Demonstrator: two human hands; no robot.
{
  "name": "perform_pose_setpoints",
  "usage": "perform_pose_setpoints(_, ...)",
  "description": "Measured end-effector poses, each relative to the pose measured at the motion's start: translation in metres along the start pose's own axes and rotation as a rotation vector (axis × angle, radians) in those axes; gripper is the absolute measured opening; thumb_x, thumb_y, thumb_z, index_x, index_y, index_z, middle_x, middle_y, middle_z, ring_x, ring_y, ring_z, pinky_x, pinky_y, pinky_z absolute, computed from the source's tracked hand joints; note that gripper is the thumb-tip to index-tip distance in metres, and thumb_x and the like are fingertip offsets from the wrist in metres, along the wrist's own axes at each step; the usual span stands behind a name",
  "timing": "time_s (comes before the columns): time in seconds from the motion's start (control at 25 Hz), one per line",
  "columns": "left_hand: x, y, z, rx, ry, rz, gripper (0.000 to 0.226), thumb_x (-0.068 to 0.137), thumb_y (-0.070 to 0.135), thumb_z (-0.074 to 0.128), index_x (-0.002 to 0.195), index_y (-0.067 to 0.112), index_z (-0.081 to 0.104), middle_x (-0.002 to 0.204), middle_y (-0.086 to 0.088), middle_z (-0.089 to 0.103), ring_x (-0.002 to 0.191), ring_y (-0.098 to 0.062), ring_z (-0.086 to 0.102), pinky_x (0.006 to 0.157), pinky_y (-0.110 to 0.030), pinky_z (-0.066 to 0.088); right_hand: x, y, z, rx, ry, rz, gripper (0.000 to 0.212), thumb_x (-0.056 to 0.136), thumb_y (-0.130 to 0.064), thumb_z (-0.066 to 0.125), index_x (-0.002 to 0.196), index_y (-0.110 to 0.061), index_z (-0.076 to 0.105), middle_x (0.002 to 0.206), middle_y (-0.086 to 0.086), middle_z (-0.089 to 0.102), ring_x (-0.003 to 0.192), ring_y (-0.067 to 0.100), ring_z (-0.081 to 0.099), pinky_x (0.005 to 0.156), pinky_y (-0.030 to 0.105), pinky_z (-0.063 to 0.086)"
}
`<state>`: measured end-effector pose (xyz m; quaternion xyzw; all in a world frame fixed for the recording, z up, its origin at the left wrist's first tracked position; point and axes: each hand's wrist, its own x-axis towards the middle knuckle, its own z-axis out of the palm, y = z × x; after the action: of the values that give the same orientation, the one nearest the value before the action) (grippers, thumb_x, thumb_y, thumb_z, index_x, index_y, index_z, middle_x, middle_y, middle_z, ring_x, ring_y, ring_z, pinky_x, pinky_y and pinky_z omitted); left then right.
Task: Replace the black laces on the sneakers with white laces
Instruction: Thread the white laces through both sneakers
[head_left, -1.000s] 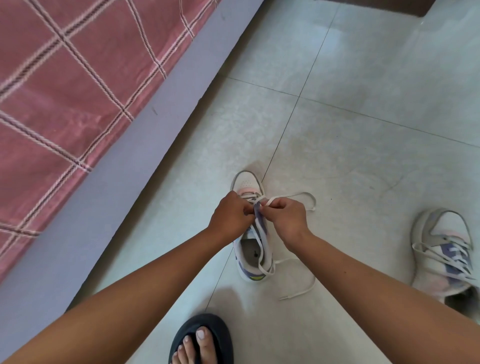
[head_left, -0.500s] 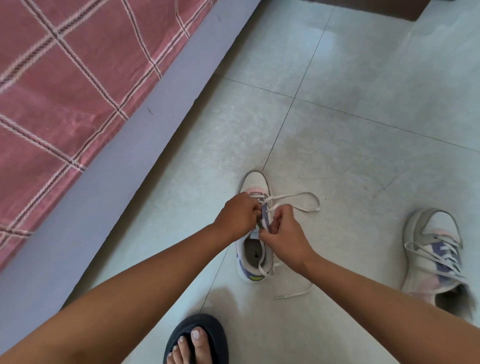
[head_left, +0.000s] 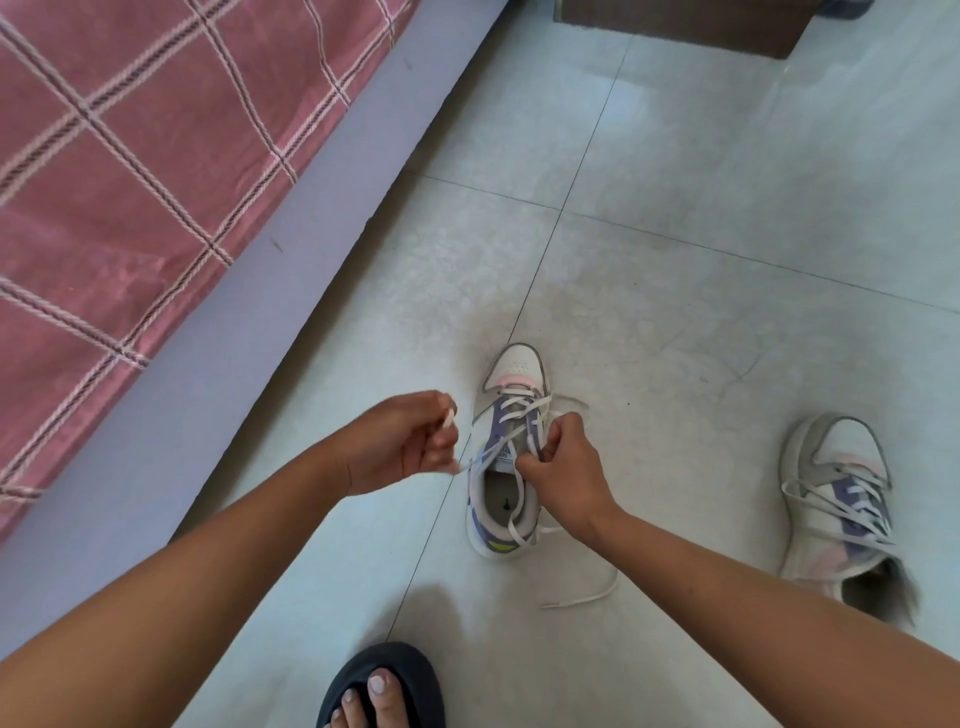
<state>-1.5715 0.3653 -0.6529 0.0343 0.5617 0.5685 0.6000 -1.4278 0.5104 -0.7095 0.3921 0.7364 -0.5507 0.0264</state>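
Observation:
A white, purple and pink sneaker (head_left: 514, 374) stands on the tile floor, toe pointing away from me. A white lace (head_left: 519, 408) crosses its eyelets. My left hand (head_left: 402, 447) is to the left of the shoe and pinches one end of the white lace, pulled out sideways. My right hand (head_left: 563, 467) grips the shoe's tongue and laces at the top of the opening. The lace's other end (head_left: 587, 597) trails loose on the floor to the right of the heel. A second sneaker (head_left: 841, 499) with white laces lies at the right.
A bed with a pink checked sheet (head_left: 130, 182) and a grey frame (head_left: 223, 353) runs along the left. A foot in a dark slipper (head_left: 382, 686) is at the bottom centre. A brown piece of furniture (head_left: 675, 23) stands at the top.
My left hand has drawn away from the shoe to the left, pulling a lace end out with it. My right hand has stayed on the shoe's tongue.

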Motion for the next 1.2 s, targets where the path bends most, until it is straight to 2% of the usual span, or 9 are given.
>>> perform_pose_setpoints(0.16,0.002,-0.029,-0.031,1.351,0.287,-0.224,0.020,0.100,0.021,0.034,0.089,0.013,0.047,0.087,-0.004,0.058,0.075,-0.021,0.051,0.064,-0.028,0.036,0.001,0.000,-0.001,0.051,0.001,0.025,0.037,0.079,-0.009,0.064,0.077,-0.023,0.030,0.066,-0.004,0.040,0.051,0.008,0.035,0.047,0.017,0.032)
perform_pose_setpoints(0.28,-0.005,-0.048,-0.051,1.845,0.215,-0.586,0.029,0.099,0.016,0.034,0.124,0.008,0.047,0.124,-0.009,0.055,0.112,-0.025,0.055,0.084,-0.030,0.043,0.002,0.001,-0.001,0.039,0.010,0.024,0.035,0.079,-0.010,0.064,0.078,-0.022,0.031,0.066,-0.004,0.040,0.050,0.008,0.035,0.044,0.015,0.031)
perform_pose_setpoints(0.36,0.000,-0.054,-0.044,1.872,0.180,-0.609,0.033,0.099,0.015,0.037,0.130,0.011,0.047,0.130,-0.006,0.052,0.117,-0.024,0.054,0.090,-0.031,0.044,0.003,0.002,0.000,0.047,-0.020,0.024,0.032,0.080,-0.012,0.063,0.081,-0.020,0.032,0.066,-0.003,0.041,0.052,0.009,0.036,0.049,0.019,0.035)
perform_pose_setpoints(0.6,0.044,-0.024,0.031,1.529,0.412,0.302,0.027,0.099,0.032,0.039,0.109,0.013,0.054,0.107,-0.004,0.051,0.097,-0.022,0.054,0.071,-0.029,0.037,0.016,0.005,-0.014,0.266,0.086,0.101,0.020,0.091,-0.025,0.054,0.102,-0.021,0.038,0.070,0.001,0.047,0.058,0.018,0.048,0.059,0.036,0.046)
perform_pose_setpoints(0.72,0.059,-0.022,0.055,1.553,0.342,0.253,0.027,0.096,0.028,0.045,0.112,0.011,0.058,0.114,-0.007,0.048,0.103,-0.024,0.050,0.072,-0.030,0.036,0.025,0.006,-0.023,0.218,0.080,0.071,0.036,0.091,-0.018,0.057,0.121,-0.023,0.038,0.081,0.001,0.048,0.070,0.019,0.053,0.067,0.034,0.048)
perform_pose_setpoints(0.88,0.066,-0.019,0.062,1.615,0.410,0.184,0.025,0.095,0.023,0.046,0.109,0.007,0.060,0.117,-0.011,0.047,0.105,-0.030,0.050,0.076,-0.035,0.039,0.036,0.000,-0.030,0.055,0.044,-0.099,0.006,0.089,-0.014,0.059,0.092,-0.015,0.065,0.095,0.003,0.058,0.079,0.013,0.056,0.071,0.022,0.046)
perform_pose_setpoints(1.04,0.058,-0.017,0.055,1.261,0.455,0.202,0.013,0.089,0.019,0.058,0.077,0.014,0.054,0.097,-0.006,0.053,0.087,-0.024,0.056,0.070,-0.024,0.044,0.042,-0.009,-0.036,0.509,-0.019,0.286,0.009,0.090,-0.012,0.057,0.083,-0.009,0.062,0.076,0.009,0.064,0.065,0.015,0.059,0.060,0.025,0.051)
perform_pose_setpoints(1.12,0.051,-0.016,0.052,1.128,0.475,0.175,0.017,0.088,0.014,0.059,0.072,0.015,0.051,0.078,0.002,0.053,0.071,-0.014,0.054,0.057,-0.009,0.038,0.041,-0.011,-0.035,0.591,-0.090,0.440,0.007,0.090,-0.009,0.055,0.086,-0.007,0.061,0.073,0.009,0.062,0.063,0.016,0.059,0.058,0.025,0.052)
perform_pose_setpoints(1.2,0.044,-0.015,0.048,0.985,0.479,0.114,0.019,0.087,0.014,0.058,0.070,0.017,0.049,0.069,0.006,0.050,0.061,-0.006,0.046,0.052,-0.011,0.034,0.040,-0.013,-0.032,0.624,-0.138,0.471,0.008,0.091,-0.008,0.051,0.095,-0.005,0.058,0.078,0.010,0.061,0.069,0.019,0.060,0.062,0.030,0.054)
